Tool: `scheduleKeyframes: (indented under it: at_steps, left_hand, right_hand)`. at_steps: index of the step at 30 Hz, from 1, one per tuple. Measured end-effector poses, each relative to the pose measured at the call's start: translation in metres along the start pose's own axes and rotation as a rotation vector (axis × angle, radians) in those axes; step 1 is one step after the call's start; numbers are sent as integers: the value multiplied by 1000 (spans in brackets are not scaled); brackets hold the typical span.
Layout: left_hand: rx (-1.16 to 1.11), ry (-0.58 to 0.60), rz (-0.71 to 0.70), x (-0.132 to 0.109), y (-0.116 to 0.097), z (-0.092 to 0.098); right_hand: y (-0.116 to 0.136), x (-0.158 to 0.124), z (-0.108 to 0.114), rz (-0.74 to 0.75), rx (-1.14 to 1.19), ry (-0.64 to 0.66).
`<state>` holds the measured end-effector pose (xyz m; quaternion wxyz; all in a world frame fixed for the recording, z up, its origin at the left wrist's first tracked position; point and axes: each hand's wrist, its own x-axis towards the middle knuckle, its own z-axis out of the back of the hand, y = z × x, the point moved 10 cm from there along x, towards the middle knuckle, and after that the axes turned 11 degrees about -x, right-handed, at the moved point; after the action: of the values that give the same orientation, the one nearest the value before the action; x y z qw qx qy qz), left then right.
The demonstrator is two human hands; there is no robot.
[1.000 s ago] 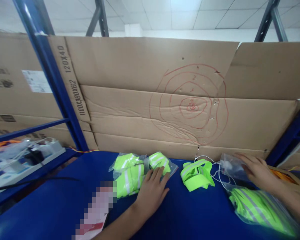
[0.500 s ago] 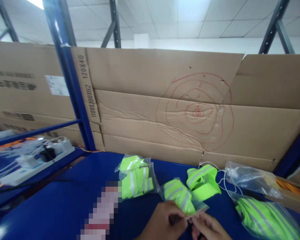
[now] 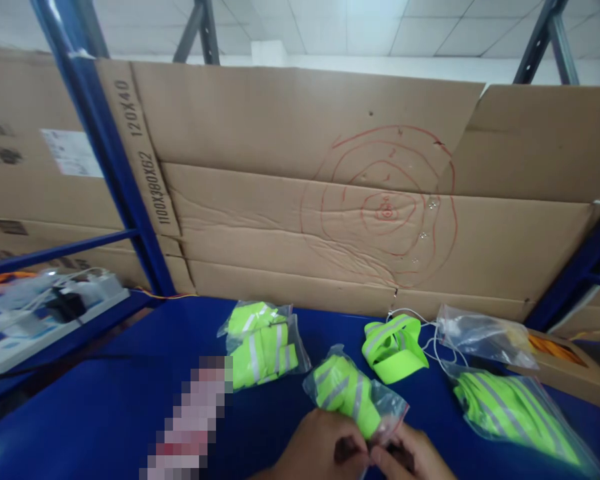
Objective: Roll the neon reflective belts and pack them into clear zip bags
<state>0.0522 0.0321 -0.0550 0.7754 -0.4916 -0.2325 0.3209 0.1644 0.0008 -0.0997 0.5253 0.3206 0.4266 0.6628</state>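
Note:
A clear plastic bag (image 3: 347,393) with a folded neon green strap with grey stripes inside lies in front of me, its open end toward me. My left hand (image 3: 325,445) pinches the near edge of this bag from the left. Right beside it, my right hand (image 3: 405,453) grips the same edge, the fingertips of both hands almost touching. Behind the bag sits a loose green strap (image 3: 395,350), coiled and out of any bag. Further left are bagged green straps (image 3: 265,353), and a larger bagged green bundle (image 3: 515,413) lies at the right.
A blue table (image 3: 105,400) carries everything. A cardboard wall (image 3: 280,220) with red rings stands behind it. The power strip (image 3: 95,300) with plugs is at far left, an empty-looking clear bag (image 3: 485,337) and white cord at back right. A pixelated patch covers something at front left.
The view has shifted, so most things appear further left and higher. Both hands still hold the bag's edge, and the bag's far end has come more into view.

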Motion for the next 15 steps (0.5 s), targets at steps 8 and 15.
scheduleKeyframes:
  at_steps: [8, 15]
  left_hand:
    - [-21, 11, 15, -10, -26, 7]
    - [160, -97, -137, -17, -35, 7]
  right_hand:
    - [28, -14, 10, -14, 116, -27]
    - [23, -10, 15, -21, 114, -44]
